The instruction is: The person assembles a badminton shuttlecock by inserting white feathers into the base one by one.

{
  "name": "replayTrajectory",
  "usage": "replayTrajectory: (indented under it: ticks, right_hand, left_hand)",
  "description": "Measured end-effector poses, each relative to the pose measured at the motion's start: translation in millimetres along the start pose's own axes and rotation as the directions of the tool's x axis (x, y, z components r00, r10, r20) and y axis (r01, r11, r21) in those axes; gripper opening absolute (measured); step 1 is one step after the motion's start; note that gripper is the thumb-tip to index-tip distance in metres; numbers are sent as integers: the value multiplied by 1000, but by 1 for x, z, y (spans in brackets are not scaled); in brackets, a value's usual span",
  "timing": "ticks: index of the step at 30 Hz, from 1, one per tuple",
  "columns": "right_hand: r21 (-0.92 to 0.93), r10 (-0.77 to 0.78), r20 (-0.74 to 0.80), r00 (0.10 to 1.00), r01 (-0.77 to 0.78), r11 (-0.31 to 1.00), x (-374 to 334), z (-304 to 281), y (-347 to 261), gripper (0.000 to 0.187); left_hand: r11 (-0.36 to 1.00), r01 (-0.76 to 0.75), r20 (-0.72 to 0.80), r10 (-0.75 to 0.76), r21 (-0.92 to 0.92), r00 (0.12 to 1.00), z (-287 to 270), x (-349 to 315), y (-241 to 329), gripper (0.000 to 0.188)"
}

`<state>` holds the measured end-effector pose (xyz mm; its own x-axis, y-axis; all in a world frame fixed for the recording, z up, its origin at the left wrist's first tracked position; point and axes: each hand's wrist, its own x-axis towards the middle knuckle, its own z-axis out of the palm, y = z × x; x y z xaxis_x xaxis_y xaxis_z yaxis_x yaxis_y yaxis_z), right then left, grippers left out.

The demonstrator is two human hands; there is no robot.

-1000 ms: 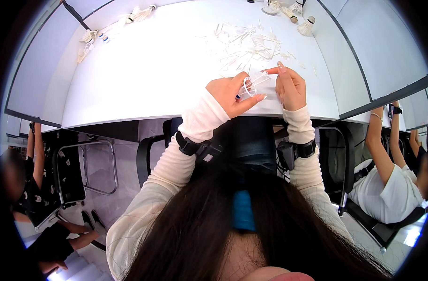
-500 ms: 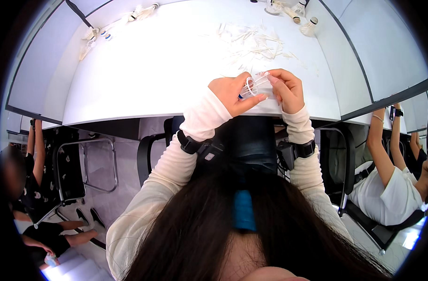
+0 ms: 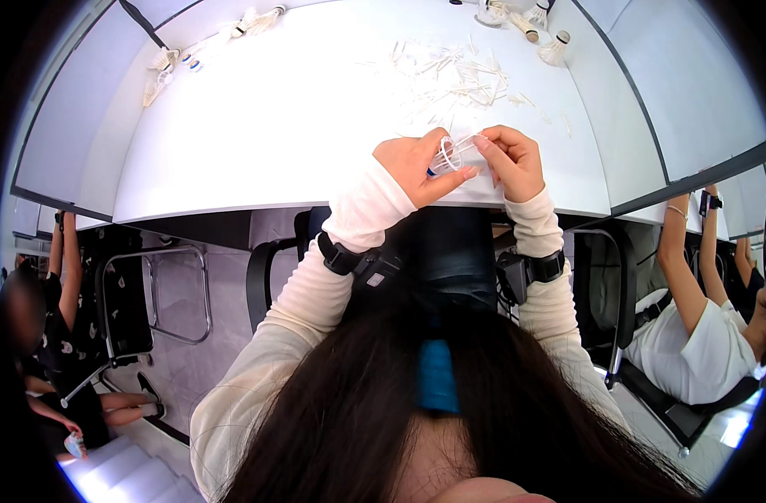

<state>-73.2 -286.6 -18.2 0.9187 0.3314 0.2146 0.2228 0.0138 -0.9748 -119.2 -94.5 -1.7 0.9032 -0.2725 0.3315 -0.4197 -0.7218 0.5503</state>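
Note:
Near the front edge of the white desk, my left hand (image 3: 412,168) is closed around a shuttlecock (image 3: 451,154). Its blue-banded base sits inside my palm, and a white ring and bare pale shafts point to the right. My left thumb extends below it. At the far end of those shafts, my right hand (image 3: 515,163) pinches one between thumb and fingertips. The exact grip is partly hidden by the fingers. Beyond my hands lies a loose pile of broken feather pieces and shafts (image 3: 467,80).
Feathered shuttlecocks stand at the back right (image 3: 555,50), with others at the back left (image 3: 257,23). Small blue-banded bases (image 3: 194,65) lie at the left. Panels (image 3: 630,101) border the desk. Other people sit on both sides, one in a white shirt (image 3: 693,348).
My right fingertips have shifted slightly on the shuttlecock's shafts, while my left hand keeps its hold almost unmoved. At the left, a seated person's legs and hand have moved.

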Motion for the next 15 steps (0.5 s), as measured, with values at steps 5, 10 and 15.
replayTrajectory:
  ticks: [5, 10, 15]
  right_hand:
    - [2, -4, -4, 1000, 4, 1000, 0, 0, 0, 16]
    - [9, -9, -8, 1000, 9, 1000, 1, 0, 2, 16]
    - [43, -12, -15, 1000, 13, 999, 0, -1, 2, 16]
  left_hand:
    - [1000, 3, -6, -3, -2, 1000, -1, 0, 1, 49]
    - [1000, 21, 0, -21, -4, 1000, -2, 0, 0, 49]
    - [1000, 20, -9, -20, 10, 1000, -2, 1, 1, 49]
